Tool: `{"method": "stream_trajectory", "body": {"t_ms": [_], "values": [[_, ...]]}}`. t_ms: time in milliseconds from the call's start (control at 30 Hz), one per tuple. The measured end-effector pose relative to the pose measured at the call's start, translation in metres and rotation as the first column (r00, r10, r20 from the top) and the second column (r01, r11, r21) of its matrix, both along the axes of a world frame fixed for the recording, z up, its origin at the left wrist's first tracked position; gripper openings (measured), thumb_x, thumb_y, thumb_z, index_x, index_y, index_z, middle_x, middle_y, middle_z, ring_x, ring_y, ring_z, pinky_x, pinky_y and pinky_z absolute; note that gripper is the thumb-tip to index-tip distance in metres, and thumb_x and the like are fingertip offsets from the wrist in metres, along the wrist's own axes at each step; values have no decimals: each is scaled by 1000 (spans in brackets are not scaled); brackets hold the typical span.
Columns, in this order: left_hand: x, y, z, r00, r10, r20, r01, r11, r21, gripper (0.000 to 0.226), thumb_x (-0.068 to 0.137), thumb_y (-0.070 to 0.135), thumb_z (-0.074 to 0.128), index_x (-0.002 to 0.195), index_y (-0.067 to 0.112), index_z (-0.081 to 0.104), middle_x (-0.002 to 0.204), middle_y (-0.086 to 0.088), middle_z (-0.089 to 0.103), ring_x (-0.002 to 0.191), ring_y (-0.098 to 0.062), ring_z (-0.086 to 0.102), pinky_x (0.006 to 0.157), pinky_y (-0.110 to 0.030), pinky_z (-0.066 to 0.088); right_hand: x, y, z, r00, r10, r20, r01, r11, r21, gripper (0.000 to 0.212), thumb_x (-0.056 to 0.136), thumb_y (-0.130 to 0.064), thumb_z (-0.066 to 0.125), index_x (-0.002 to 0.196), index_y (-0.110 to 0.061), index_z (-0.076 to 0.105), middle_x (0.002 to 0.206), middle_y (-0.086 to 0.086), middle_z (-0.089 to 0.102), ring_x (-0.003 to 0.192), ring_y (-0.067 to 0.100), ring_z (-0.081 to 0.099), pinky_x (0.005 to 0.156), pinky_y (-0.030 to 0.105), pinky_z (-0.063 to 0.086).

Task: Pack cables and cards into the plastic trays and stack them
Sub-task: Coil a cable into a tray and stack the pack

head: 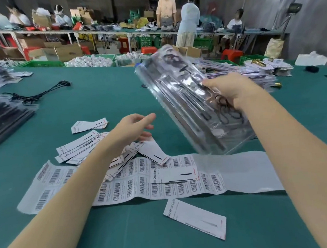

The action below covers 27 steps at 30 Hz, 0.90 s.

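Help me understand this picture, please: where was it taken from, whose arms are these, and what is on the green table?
There is no machine here: a person wears a wide-angle camera on the head, so the single picture looks forward and down along their own bare arms. The right hand grips a clear plastic tray, lifted and tilted above the table, with a dark cable inside. The left hand hovers open over loose white cards and holds nothing. On the green table lie a long sheet of barcode labels, a single card nearest the camera, a loose black cable at far left, and stacks of packed trays on the left edge. Other people work at benches behind.
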<state>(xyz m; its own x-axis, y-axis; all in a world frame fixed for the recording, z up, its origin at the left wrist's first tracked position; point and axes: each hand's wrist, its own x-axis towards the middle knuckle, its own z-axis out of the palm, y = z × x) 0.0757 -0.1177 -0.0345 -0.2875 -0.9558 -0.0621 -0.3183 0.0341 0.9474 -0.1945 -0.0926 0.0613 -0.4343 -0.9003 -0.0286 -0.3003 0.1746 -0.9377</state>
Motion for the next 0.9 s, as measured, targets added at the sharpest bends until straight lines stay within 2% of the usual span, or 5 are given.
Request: {"method": "stream_trajectory", "body": {"t_ms": [233, 400, 533, 700, 900], "values": [[-7, 14, 7, 891, -360, -275, 416, 891, 182, 61, 81, 52, 73, 129, 17, 63, 121, -6, 70, 89, -23, 74, 69, -27, 59, 23, 30, -55, 799, 78, 596, 90, 965, -248, 16, 103, -19, 56, 109, -4, 58, 76, 4, 68, 53, 15, 63, 49, 26, 52], [1, 11, 9, 900, -238, -364, 325, 924, 201, 66, 73, 39, 85, 130, 15, 61, 120, -5, 69, 68, -13, 63, 58, -20, 56, 41, 51, -72, 712, 117, 692, 236, 889, -393, 18, 102, -14, 57, 109, -13, 40, 99, 4, 71, 67, 17, 65, 66, 37, 50], [-1, 6, 7, 871, -66, -487, 212, 944, 251, 48, 85, 47, 71, 121, 17, 61, 117, 0, 74, 94, -19, 72, 60, -24, 59, 42, 67, -79, 691, 149, 707, 223, 887, -405, 16, 101, -15, 59, 103, -16, 43, 94, -6, 75, 76, 13, 73, 63, 28, 55], [-4, 6, 2, 994, 35, -103, -32, 999, 23, 29, 102, 40, 51, 98, 17, 67, 90, 0, 69, 56, -7, 61, 49, -20, 45, 39, 74, -87, 655, 77, 752, 340, 858, -384, 19, 98, -9, 63, 99, -16, 45, 82, -3, 74, 90, 22, 75, 72, 30, 61], [-11, 17, -3, 930, 250, 270, -134, 914, -384, 24, 96, 47, 58, 99, 23, 57, 85, 8, 64, 77, -5, 59, 63, -25, 42, 38, 73, -110, 603, -214, 769, 515, 840, -170, 29, 94, -8, 69, 87, -16, 42, 94, 7, 65, 79, 18, 72, 69, 25, 60]]}}
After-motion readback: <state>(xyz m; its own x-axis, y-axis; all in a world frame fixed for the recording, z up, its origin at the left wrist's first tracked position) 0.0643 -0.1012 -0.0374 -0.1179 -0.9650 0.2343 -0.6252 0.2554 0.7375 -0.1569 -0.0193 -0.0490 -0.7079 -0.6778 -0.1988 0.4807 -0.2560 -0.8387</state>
